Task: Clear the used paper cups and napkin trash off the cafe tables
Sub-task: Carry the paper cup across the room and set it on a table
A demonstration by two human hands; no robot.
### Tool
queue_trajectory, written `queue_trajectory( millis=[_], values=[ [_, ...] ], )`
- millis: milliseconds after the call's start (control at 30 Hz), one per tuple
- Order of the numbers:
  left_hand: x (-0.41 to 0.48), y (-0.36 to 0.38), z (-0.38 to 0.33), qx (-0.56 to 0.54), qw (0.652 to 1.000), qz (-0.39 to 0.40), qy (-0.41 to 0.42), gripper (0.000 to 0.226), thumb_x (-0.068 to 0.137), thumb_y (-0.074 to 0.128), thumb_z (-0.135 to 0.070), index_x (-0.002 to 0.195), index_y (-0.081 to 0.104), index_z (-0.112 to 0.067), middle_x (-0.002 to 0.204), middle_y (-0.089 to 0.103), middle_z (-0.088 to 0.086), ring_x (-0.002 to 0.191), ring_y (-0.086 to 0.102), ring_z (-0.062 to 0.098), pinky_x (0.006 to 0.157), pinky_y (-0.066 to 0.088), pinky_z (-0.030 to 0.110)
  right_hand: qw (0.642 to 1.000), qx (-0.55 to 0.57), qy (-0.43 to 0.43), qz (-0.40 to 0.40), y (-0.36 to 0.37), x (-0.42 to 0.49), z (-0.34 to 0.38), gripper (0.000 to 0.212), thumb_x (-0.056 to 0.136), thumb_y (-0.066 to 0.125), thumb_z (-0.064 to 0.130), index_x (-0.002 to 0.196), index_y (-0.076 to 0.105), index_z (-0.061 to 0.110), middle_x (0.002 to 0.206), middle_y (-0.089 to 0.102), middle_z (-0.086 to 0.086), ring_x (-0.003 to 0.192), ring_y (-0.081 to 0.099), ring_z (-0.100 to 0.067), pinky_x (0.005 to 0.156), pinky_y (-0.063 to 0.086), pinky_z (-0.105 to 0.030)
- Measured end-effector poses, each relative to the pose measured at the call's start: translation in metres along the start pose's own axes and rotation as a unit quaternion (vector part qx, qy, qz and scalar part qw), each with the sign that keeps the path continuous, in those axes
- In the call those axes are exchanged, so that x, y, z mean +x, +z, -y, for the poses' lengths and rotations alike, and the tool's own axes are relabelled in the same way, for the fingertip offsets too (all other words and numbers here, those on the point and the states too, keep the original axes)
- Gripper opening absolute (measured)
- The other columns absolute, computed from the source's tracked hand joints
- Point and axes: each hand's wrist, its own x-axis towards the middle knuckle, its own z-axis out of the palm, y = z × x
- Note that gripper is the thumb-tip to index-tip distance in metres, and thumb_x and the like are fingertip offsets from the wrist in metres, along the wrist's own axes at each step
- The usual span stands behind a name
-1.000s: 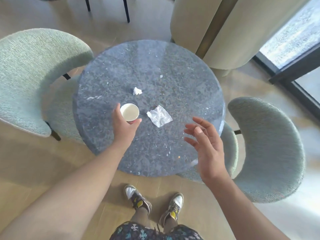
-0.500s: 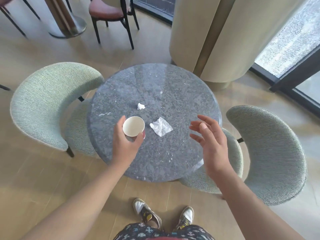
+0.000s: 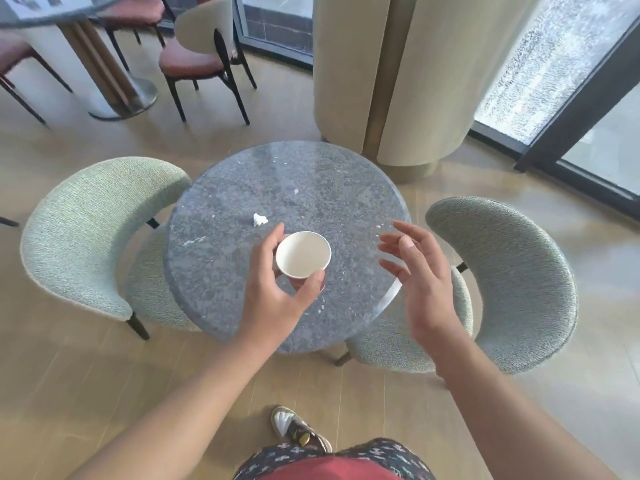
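Note:
A white paper cup (image 3: 302, 253), empty inside, is held upright above the round grey stone table (image 3: 311, 174); my left hand (image 3: 277, 292) grips it with thumb and fingers round its wall. A small crumpled napkin piece (image 3: 259, 220) lies on the tabletop just beyond the cup. The larger crumpled napkin seen earlier is out of sight, apparently behind the cup. My right hand (image 3: 419, 271) hovers over the table's right edge, fingers spread and holding nothing.
Two pale green upholstered chairs flank the table, one on the left (image 3: 86, 230) and one on the right (image 3: 512, 271). A wide beige pillar (image 3: 398, 81) stands right behind the table. Another table (image 3: 86, 57) and red-seated chairs (image 3: 197, 57) are at far left.
My left hand has lifted the cup up and toward me, and the larger napkin has gone out of sight behind it. The view has pulled back, showing more of the room.

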Motion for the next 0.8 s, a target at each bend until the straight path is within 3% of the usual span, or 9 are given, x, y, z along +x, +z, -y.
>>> queue_trajectory(
  millis=[100, 200, 267, 367, 467, 633, 800],
  values=[
    [-0.018, 0.032, -0.027, -0.016, 0.999, 0.031, 0.012, 0.086, 0.078, 0.072, -0.056, 0.152, 0.037, -0.031, 0.139, 0.047, -0.009, 0.129, 0.052, 0.008, 0.1, 0.05, 0.019, 1.0, 0.011, -0.012, -0.027, -0.04, -0.016, 0.008, 0.057, 0.087, 0.064, 0.051, 0.132, 0.065, 0.016, 0.121, 0.072, -0.01, 0.117, 0.068, -0.029, 0.099, 0.055, -0.046],
    [-0.037, 0.076, -0.055, -0.017, 0.997, 0.069, 0.035, 0.083, 0.078, 0.072, -0.056, 0.15, 0.038, -0.033, 0.142, 0.049, -0.007, 0.131, 0.051, 0.009, 0.105, 0.049, 0.026, 0.997, 0.02, -0.027, -0.064, -0.092, -0.04, 0.019, 0.052, 0.087, 0.064, 0.051, 0.128, 0.066, 0.019, 0.119, 0.074, -0.007, 0.114, 0.069, -0.024, 0.097, 0.055, -0.044],
    [-0.052, 0.11, -0.074, -0.021, 0.994, 0.092, 0.053, 0.082, 0.079, 0.072, -0.055, 0.15, 0.04, -0.03, 0.14, 0.048, -0.013, 0.131, 0.051, 0.006, 0.105, 0.05, 0.028, 0.995, 0.025, -0.036, -0.091, -0.13, -0.059, 0.026, 0.054, 0.086, 0.063, 0.05, 0.128, 0.065, 0.017, 0.116, 0.074, -0.004, 0.111, 0.069, -0.021, 0.096, 0.055, -0.043],
    [-0.086, 0.17, -0.106, -0.035, 0.987, 0.142, 0.067, 0.083, 0.079, 0.072, -0.055, 0.151, 0.041, -0.027, 0.137, 0.045, -0.025, 0.128, 0.05, -0.003, 0.102, 0.049, 0.02, 0.989, 0.029, -0.044, -0.136, -0.195, -0.096, 0.038, 0.055, 0.086, 0.063, 0.049, 0.129, 0.066, 0.015, 0.112, 0.075, -0.004, 0.111, 0.069, -0.023, 0.096, 0.055, -0.042],
    [-0.125, 0.233, -0.14, -0.059, 0.974, 0.2, 0.09, 0.082, 0.079, 0.073, -0.055, 0.151, 0.041, -0.03, 0.136, 0.043, -0.033, 0.129, 0.05, -0.002, 0.103, 0.049, 0.022, 0.978, 0.037, -0.058, -0.197, -0.266, -0.135, 0.051, 0.052, 0.085, 0.064, 0.049, 0.126, 0.067, 0.017, 0.111, 0.074, -0.003, 0.108, 0.069, -0.02, 0.095, 0.055, -0.039],
    [-0.184, 0.322, -0.194, -0.103, 0.946, 0.291, 0.101, 0.085, 0.079, 0.072, -0.054, 0.153, 0.039, -0.028, 0.146, 0.048, -0.009, 0.135, 0.048, -0.001, 0.108, 0.046, 0.022, 0.945, 0.027, -0.078, -0.315, -0.371, -0.203, 0.071, 0.043, 0.089, 0.064, 0.042, 0.123, 0.067, 0.017, 0.107, 0.075, 0.004, 0.109, 0.069, -0.016, 0.094, 0.055, -0.041],
    [-0.225, 0.4, -0.236, -0.125, 0.905, 0.383, 0.134, 0.081, 0.08, 0.074, -0.052, 0.149, 0.044, -0.023, 0.142, 0.048, -0.007, 0.13, 0.05, -0.002, 0.098, 0.045, 0.01, 0.904, 0.026, -0.093, -0.416, -0.453, -0.256, 0.081, 0.05, 0.081, 0.064, 0.052, 0.12, 0.069, 0.021, 0.108, 0.074, 0.004, 0.11, 0.068, -0.017, 0.095, 0.055, -0.043]
  ],
)
